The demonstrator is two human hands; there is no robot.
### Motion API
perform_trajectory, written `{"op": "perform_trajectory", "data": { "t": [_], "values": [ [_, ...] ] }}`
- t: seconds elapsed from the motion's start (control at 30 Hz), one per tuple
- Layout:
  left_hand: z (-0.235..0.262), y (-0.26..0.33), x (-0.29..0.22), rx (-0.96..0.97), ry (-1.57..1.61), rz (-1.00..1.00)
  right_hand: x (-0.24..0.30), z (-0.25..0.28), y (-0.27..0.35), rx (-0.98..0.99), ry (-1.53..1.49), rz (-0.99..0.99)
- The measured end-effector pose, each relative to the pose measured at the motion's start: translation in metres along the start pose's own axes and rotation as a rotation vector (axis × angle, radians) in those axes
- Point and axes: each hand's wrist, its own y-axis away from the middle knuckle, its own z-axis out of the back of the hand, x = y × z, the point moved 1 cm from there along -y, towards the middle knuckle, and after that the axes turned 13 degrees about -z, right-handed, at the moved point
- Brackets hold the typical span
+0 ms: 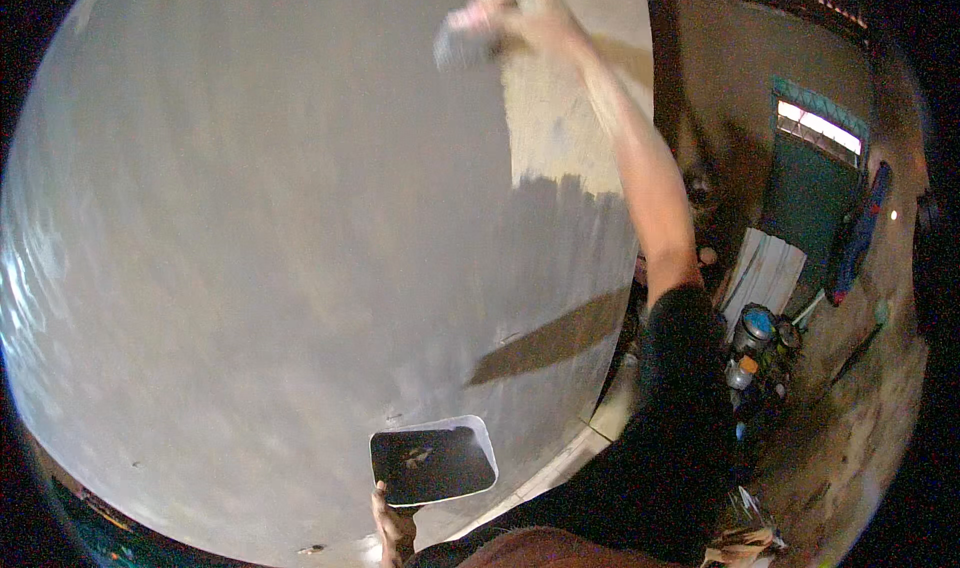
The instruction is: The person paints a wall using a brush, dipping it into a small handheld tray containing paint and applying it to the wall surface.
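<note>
A broad wall (290,218) fills most of the view, largely coated in wet-looking grey paint. High up on it, my right hand (542,16) grips a paintbrush (468,44) with a pinkish handle; both are smeared by motion. The grey bristles are at the wall, beside a bare cream patch (555,123) with a ragged lower border. Down low, my left hand (393,528) supports a white-rimmed rectangular tub (482,438) from its near left corner, thumb against its side. Dark grey paint (450,476) lies inside the tub, with a few pale bits showing on its surface.
On the right, a green door (808,188) with a bright opening at its top stands past the wall's edge. A corrugated sheet (765,268), a bucket with something blue (757,324) and an orange-topped container (744,370) stand on the floor there.
</note>
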Motion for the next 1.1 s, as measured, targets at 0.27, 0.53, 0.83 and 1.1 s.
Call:
{"op": "perform_trajectory", "data": {
  "t": [0.27,0.53,0.83,1.1],
  "values": [
    [-0.014,-0.001,0.005,0.018,0.002,0.018,0.051,0.023,-0.132,-0.507,-0.219,0.283],
    [-0.005,0.004,-0.011,0.019,0.008,-0.047,-0.066,-0.086,0.173,-0.276,0.088,0.157],
    [-0.040,-0.010,-0.003,0.050,-0.116,0.087,0.048,-0.083,0.400,0.223,-0.347,-0.591],
    [-0.016,-0.033,0.021,0.126,-0.101,0.093,0.084,-0.179,0.460,0.618,-0.224,-0.912]
  ]
}}
